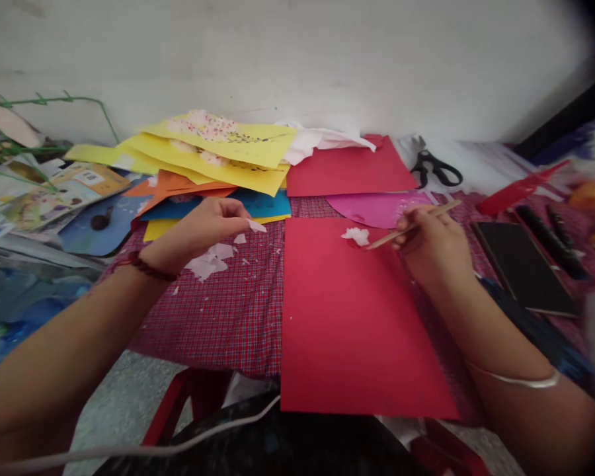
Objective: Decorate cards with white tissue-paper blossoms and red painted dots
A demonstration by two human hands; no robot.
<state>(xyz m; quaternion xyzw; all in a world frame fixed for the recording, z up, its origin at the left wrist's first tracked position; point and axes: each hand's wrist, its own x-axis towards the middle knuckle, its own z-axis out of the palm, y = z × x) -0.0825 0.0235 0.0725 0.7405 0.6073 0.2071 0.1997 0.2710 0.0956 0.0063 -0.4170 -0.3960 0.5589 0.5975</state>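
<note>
Between the thumb and fingers of my left hand [213,221] is a small white paper scrap [256,226]. Below that hand, several torn white paper pieces [211,261] lie on the checked tablecloth [238,317]. My right hand [434,244] grips a thin wooden stick [391,236], its lower end pointing at the red paper sheet [352,324]. Right by the stick's tip, a crumpled white paper tuft [356,235] sits near the top of the sheet. A purple sheet [371,208] lies partly under the red one.
Yellow sheets [258,147] with blossom designs are stacked at the back left. Behind lie another red sheet [347,168] and black-handled scissors [436,166]. On the right are a red tube [520,188] and a black phone-like slab [523,264]. A white cable [178,449] crosses in front.
</note>
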